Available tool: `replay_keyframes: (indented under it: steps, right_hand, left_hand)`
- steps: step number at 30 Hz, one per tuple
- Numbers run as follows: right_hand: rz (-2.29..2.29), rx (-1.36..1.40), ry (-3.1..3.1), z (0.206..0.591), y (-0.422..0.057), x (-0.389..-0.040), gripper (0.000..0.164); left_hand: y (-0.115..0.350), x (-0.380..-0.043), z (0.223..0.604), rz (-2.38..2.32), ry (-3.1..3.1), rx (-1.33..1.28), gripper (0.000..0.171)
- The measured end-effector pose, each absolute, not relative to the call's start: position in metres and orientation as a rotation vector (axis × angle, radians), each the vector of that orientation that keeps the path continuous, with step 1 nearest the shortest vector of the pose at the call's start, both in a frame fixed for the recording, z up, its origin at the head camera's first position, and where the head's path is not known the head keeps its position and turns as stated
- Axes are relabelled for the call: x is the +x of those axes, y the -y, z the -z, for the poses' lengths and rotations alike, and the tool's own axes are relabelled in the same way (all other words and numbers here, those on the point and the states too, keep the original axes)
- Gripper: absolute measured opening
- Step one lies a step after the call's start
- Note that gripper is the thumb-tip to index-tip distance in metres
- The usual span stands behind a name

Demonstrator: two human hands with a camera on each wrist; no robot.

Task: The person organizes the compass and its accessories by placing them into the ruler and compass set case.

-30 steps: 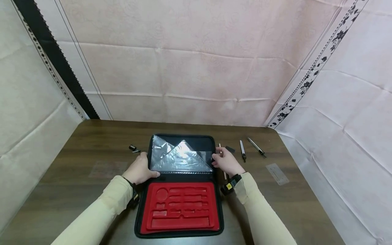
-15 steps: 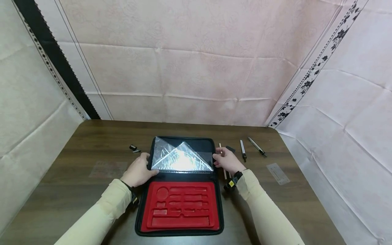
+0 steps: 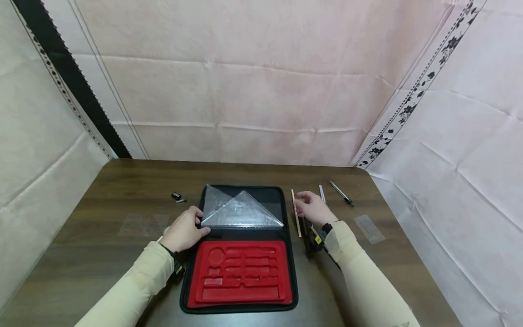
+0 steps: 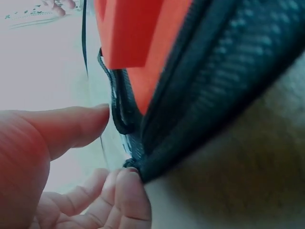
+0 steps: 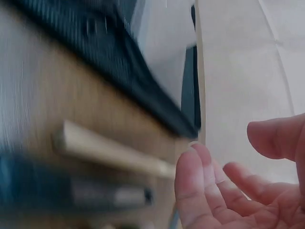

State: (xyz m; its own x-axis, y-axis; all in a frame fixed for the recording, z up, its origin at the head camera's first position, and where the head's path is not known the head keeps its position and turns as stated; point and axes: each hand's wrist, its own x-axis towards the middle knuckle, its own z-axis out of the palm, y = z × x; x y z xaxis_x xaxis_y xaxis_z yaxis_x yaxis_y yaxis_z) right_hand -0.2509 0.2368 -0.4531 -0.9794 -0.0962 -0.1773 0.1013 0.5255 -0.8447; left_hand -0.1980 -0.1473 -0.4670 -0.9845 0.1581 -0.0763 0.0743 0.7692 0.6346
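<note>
A black zippered case [image 3: 243, 312] lies unfolded on the table, with a red moulded tray [image 3: 241, 297] in its near half. Clear plastic sheeting [image 3: 245, 213] forms a pocket over the far half. My left hand [image 3: 184, 231] holds the case's left edge near the fold, thumb on the inner side and fingertips at the outer rim [image 4: 143, 167]. My right hand [image 3: 314, 208] hovers just right of the case, fingers apart and holding nothing. Beside it lie a pale wooden stick [image 5: 105, 150] and a blurred dark pen-like tool [image 5: 71, 188], partly hidden in the head view.
Two slim pen-like tools [image 3: 341, 193] lie at the back right, one partly behind my right hand. A small black piece [image 3: 176, 196] and a grey piece [image 3: 181, 200] sit left of the case. A clear label [image 3: 369, 228] is at the right. White cloth walls surround the table.
My right hand has let go of the case's right edge and moved right, over the sticks. The far half has tilted back slightly lower. The left hand stays at the left edge.
</note>
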Motion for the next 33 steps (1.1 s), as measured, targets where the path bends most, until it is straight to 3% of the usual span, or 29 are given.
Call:
replay_keyframes:
  steps: [13, 22, 27, 33]
  right_hand:
    - [1.101, 0.194, -2.685, 0.464, -0.272, -0.283, 0.038]
    - [1.032, 0.323, -2.629, 0.468, -0.265, -0.305, 0.026]
    - [0.867, 0.258, -2.703, 0.467, -0.263, -0.310, 0.017]
    - [0.672, 0.180, -2.828, 0.464, -0.260, -0.310, 0.022]
  left_hand:
    - [0.142, -0.198, 0.460, -0.908, -2.804, 0.099, 0.074]
    - [0.139, -0.227, 0.464, -0.721, -2.820, 0.098, 0.041]
    - [0.151, -0.240, 0.459, -0.750, -2.667, 0.128, 0.038]
    - [0.159, -0.252, 0.449, -0.789, -2.519, 0.081, 0.036]
